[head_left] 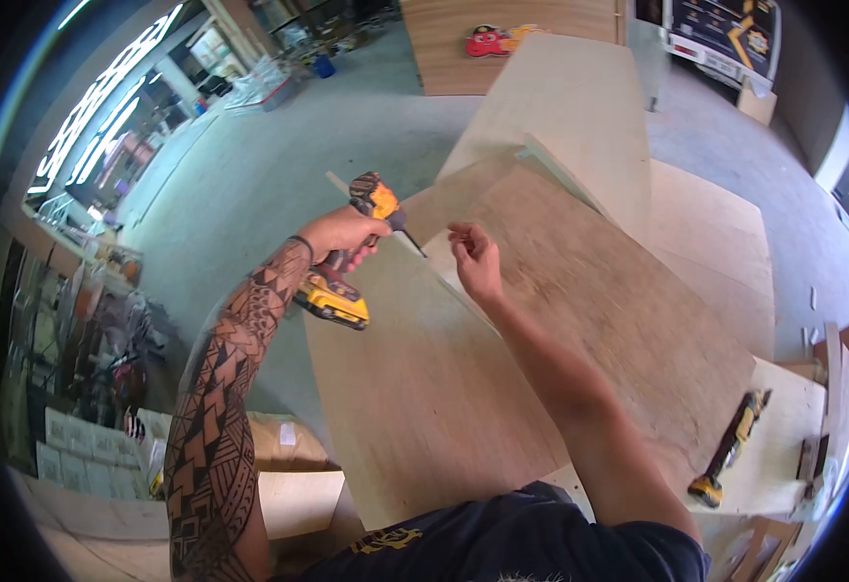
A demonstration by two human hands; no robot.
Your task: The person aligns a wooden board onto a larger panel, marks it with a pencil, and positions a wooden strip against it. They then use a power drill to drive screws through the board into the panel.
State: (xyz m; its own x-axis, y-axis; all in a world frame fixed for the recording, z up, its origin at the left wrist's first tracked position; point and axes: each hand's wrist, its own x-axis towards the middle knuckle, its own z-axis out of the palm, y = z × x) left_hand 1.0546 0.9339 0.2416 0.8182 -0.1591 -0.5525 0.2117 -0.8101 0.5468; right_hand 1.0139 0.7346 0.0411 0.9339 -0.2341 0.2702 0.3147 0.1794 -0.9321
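Note:
My left hand (349,236) is wrapped round the grip of a yellow and black cordless drill (378,201). The drill's long bit points down and right at a pale wooden strip (458,291) along the edge of a brown plywood panel (579,291). Just right of the bit tip, my right hand (476,260) hovers near the strip with its fingers curled together; whether something small is between them cannot be made out. Beneath both hands lies a lighter plywood sheet (424,388).
A second yellow and black tool (732,449) lies at the right. Behind the panel is a long pale board (565,107), with a red cartoon cutout (488,41) beyond it. A brown paper-wrapped package (287,444) sits at lower left, and a vehicle (725,39) stands far back right.

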